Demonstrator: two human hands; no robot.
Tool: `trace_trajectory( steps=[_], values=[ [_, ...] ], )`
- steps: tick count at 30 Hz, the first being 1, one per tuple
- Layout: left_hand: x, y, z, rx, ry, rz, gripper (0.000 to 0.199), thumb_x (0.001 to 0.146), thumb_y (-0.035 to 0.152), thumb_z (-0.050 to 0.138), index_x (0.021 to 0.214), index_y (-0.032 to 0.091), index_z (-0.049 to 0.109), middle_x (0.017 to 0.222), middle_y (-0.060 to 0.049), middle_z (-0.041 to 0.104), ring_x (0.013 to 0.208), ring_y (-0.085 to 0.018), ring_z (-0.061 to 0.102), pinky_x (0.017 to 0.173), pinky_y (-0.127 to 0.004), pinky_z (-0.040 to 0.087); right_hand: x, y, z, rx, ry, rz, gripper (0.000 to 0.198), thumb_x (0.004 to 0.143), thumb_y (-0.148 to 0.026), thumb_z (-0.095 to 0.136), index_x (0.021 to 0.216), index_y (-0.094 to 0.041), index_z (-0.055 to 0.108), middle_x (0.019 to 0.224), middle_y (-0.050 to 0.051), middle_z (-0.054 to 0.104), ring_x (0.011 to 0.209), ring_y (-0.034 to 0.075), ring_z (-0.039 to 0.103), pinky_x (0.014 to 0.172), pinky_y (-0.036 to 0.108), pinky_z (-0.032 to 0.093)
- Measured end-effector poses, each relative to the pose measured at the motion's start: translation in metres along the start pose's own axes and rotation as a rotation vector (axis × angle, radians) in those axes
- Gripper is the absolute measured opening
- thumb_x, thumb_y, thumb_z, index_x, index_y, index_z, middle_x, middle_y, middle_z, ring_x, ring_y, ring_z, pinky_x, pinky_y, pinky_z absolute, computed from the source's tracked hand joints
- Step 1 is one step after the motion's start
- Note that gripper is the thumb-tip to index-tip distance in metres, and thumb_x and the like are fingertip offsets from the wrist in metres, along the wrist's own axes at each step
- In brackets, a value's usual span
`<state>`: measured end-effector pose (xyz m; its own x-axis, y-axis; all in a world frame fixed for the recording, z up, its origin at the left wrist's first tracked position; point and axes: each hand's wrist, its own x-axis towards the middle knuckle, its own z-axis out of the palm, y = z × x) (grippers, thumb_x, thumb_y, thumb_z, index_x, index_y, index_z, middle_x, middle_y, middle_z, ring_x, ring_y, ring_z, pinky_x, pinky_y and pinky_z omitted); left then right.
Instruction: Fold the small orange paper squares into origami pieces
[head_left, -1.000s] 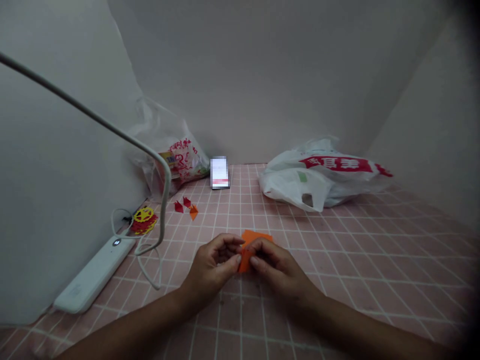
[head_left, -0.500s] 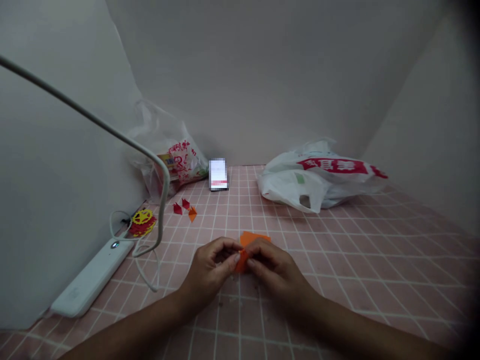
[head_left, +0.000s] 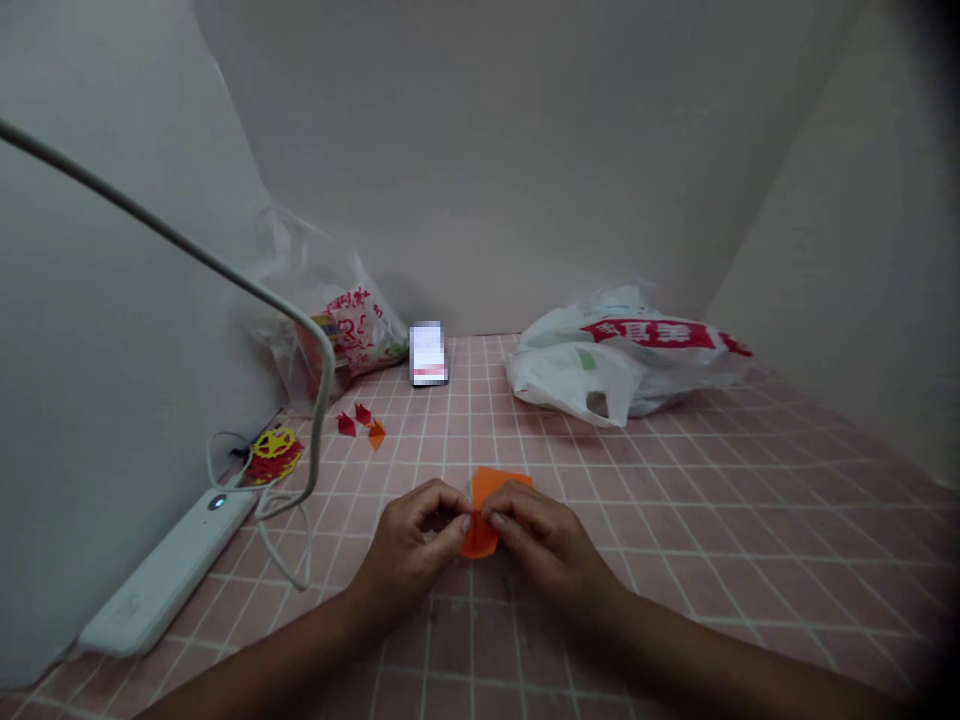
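The left hand and right hand are both pinching the small orange paper tight between fingertips, pressing a fold, just in front of the orange sheet.

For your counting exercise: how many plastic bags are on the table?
2. One clear bag at the back left by the wall, one white bag at the back right. None seems hidden.

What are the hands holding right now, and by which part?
Both hands pinch one orange paper: left hand and right hand meet at its middle, fingers on a fold there.
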<state>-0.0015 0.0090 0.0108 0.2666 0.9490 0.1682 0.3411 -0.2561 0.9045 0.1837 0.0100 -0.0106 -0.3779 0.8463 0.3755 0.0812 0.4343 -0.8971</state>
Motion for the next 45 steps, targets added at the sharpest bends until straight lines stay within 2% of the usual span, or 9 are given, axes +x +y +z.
trace_trajectory(
  steps=[15, 19, 27, 40, 45],
  values=[
    [0.0003, 0.0008, -0.0024, 0.006, -0.047, -0.011, 0.014, 0.085, 0.023, 0.057, 0.082, 0.015, 0.068, 0.076, -0.002, 0.066, 0.069, -0.014, 0.061, 0.064, -0.024, 0.047, 0.0011, 0.0004, 0.0009, -0.01, -0.008, 0.007, 0.019, 0.093, -0.017, 0.053, 0.077, -0.018, 0.062, 0.076, 0.001, 0.06, 0.073, 0.014, 0.057, 0.069, 0.027, 0.042],
    [0.0001, 0.001, -0.0019, 0.02, -0.044, -0.019, 0.013, 0.084, 0.022, 0.057, 0.08, 0.015, 0.068, 0.073, -0.002, 0.065, 0.066, -0.013, 0.06, 0.062, -0.023, 0.046, 0.0013, -0.001, 0.0015, 0.002, 0.0, 0.035, 0.016, 0.09, -0.017, 0.057, 0.076, -0.018, 0.062, 0.075, 0.001, 0.061, 0.072, 0.014, 0.057, 0.067, 0.026, 0.041],
    [0.0005, -0.0015, -0.0014, 0.05, -0.074, 0.009, 0.015, 0.086, 0.021, 0.057, 0.084, 0.015, 0.071, 0.077, -0.003, 0.066, 0.072, -0.015, 0.062, 0.066, -0.024, 0.047, 0.001, -0.0018, 0.0031, -0.029, 0.047, 0.123, 0.014, 0.085, -0.014, 0.057, 0.072, -0.018, 0.06, 0.071, 0.0, 0.061, 0.067, 0.014, 0.057, 0.063, 0.025, 0.041],
    [-0.0008, -0.0007, 0.0009, 0.091, -0.075, 0.014, 0.014, 0.083, 0.02, 0.056, 0.079, 0.015, 0.068, 0.073, -0.003, 0.065, 0.068, -0.015, 0.061, 0.064, -0.026, 0.046, -0.001, -0.003, 0.0051, 0.0, 0.047, 0.22, 0.015, 0.083, -0.016, 0.057, 0.068, -0.017, 0.059, 0.068, 0.001, 0.062, 0.064, 0.014, 0.056, 0.059, 0.026, 0.042],
    [-0.0015, 0.0022, 0.0009, 0.089, -0.081, -0.023, 0.012, 0.084, 0.022, 0.057, 0.078, 0.016, 0.066, 0.073, -0.003, 0.064, 0.069, -0.015, 0.06, 0.065, -0.026, 0.046, -0.0016, -0.0033, 0.0057, -0.017, 0.047, 0.23, 0.015, 0.082, -0.014, 0.057, 0.068, -0.018, 0.059, 0.068, 0.001, 0.062, 0.064, 0.014, 0.056, 0.059, 0.026, 0.042]
  ],
)
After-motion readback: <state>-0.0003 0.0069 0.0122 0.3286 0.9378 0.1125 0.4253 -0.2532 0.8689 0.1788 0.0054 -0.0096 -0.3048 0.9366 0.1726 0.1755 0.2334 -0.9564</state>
